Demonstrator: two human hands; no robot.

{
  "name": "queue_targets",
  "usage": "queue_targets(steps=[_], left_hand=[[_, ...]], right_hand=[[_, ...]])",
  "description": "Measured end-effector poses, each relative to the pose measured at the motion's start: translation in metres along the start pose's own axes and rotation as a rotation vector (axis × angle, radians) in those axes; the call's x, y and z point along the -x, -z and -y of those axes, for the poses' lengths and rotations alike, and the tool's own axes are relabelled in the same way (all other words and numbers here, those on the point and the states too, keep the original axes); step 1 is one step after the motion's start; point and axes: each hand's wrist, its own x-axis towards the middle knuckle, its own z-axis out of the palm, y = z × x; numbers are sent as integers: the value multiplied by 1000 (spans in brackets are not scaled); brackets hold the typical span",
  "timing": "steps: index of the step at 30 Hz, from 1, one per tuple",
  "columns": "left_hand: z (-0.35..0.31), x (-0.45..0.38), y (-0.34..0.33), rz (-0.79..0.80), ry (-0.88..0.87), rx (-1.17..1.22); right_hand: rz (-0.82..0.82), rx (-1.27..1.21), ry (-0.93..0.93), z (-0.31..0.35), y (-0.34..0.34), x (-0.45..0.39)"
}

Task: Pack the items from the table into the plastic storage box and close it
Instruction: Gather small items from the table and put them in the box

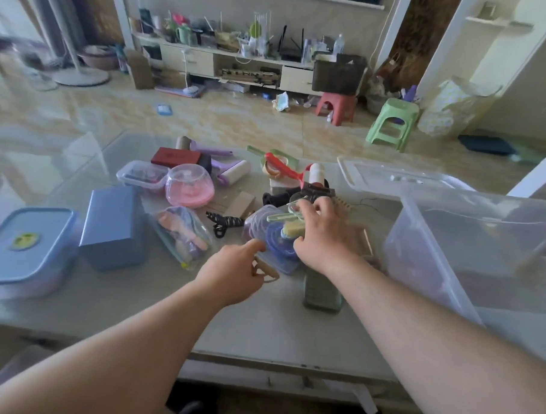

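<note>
The clear plastic storage box [432, 245] stands open at the table's right, its clear lid [392, 177] lying flat behind it. My right hand [324, 231] reaches into the pile at the table's middle, fingers curled over a clear bag of blue and purple items [275, 238] with a green clip [283, 216] on top. My left hand [231, 274] is just left of that bag, index finger pointing at it, with a tan ring-shaped thing [267, 272] under its fingers. Whether either hand grips anything is unclear.
On the glass table lie a blue-lidded container [26, 246], a blue-grey box [114, 225], a zip bag [183, 234], a pink bowl with clear cover [189, 186], a lint roller [232, 170], a red box [175, 157], a green grater [323, 290]. Stools stand on the floor beyond.
</note>
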Motion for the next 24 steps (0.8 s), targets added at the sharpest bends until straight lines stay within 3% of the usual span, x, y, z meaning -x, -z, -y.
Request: queue_targets(steps=[5, 8, 17, 24], left_hand=[[3, -10, -2, -118, 12, 157], [0, -13, -3, -143, -15, 137], [-12, -9, 8, -167, 50, 218], [-57, 17, 51, -282, -56, 300]], right_hand=[[285, 105, 35, 7, 2, -41], [366, 91, 69, 4, -5, -49], [138, 109, 206, -5, 10, -38], [-209, -139, 337, -4, 105, -2]])
